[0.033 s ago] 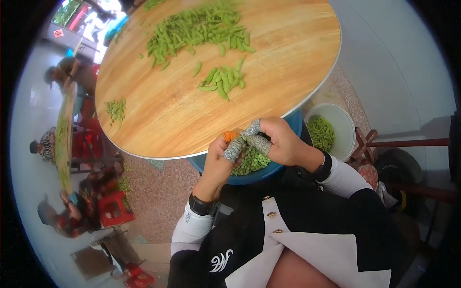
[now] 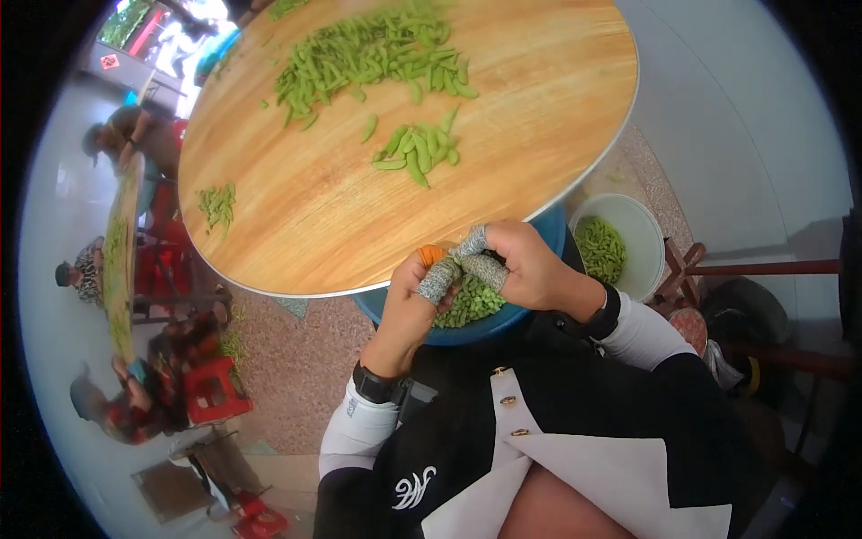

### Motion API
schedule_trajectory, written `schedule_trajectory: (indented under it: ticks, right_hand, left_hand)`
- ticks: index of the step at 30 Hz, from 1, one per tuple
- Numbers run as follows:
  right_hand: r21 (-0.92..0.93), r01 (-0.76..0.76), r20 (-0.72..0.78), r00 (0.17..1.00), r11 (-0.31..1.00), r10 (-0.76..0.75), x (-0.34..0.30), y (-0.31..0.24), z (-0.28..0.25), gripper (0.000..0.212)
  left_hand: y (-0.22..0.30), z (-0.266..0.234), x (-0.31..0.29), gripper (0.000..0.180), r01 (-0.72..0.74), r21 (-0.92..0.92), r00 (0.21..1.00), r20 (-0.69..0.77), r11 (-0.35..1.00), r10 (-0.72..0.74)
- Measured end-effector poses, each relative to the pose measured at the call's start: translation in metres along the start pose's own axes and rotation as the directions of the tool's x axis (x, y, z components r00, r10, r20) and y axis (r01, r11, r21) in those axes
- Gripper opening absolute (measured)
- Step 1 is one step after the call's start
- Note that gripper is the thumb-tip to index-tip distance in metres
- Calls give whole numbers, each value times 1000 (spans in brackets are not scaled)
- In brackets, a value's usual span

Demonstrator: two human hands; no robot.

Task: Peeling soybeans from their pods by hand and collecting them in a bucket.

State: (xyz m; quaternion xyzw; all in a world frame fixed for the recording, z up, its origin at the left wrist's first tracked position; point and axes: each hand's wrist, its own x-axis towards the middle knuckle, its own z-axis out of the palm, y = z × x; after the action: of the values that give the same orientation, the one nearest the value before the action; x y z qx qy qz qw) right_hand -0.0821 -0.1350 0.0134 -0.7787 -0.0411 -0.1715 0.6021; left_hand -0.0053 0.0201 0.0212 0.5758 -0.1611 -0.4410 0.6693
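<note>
My left hand (image 2: 409, 301) and my right hand (image 2: 530, 269) meet over a blue tub (image 2: 548, 238) at the table's near edge. Both are closed in a pinch, fingertips touching. Between them shows a bit of a green soybean pod (image 2: 457, 259), mostly hidden by the fingers. Grey knitted covers wrap the thumb and forefinger of my right hand and the thumb of my left. An orange cover sits on another left finger. Shelled green soybeans (image 2: 471, 304) fill the tub below. A small pile of soybean pods (image 2: 417, 148) lies on the round wooden table (image 2: 323, 220) beyond my hands.
Farther back on the table spreads a large heap of pods (image 2: 368, 54), with a small green cluster (image 2: 215, 207) at the left. A white bucket (image 2: 642, 256) at the right holds green pods. Several people sit along another table (image 2: 119, 269) at far left, near red stools (image 2: 215, 391).
</note>
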Motion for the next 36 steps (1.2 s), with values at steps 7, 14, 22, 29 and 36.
schedule_trajectory:
  ticks: [7,14,22,29,36]
  right_hand:
    - [-221,93,93,993,971,-74,-3,2,3,18]
    - [-283,216,125,974,934,-187,-9,-3,9,17]
    - [-279,-91,-111,992,956,61,-25,1,-42,9]
    - [-708,-467,-318,880,530,352,-105,37,-143,16]
    - [-379,-387,-335,904,840,265,-69,16,-109,14]
  left_hand:
    - [0,0,-2,10,147,-93,987,-58,985,-153]
    - [-20,-7,1,16,164,-197,980,-80,967,-182]
    - [-17,-14,-17,35,-327,736,942,302,593,145]
    - [50,-16,7,23,-345,884,915,243,315,322]
    - [68,-37,98,21,-66,993,904,19,94,427]
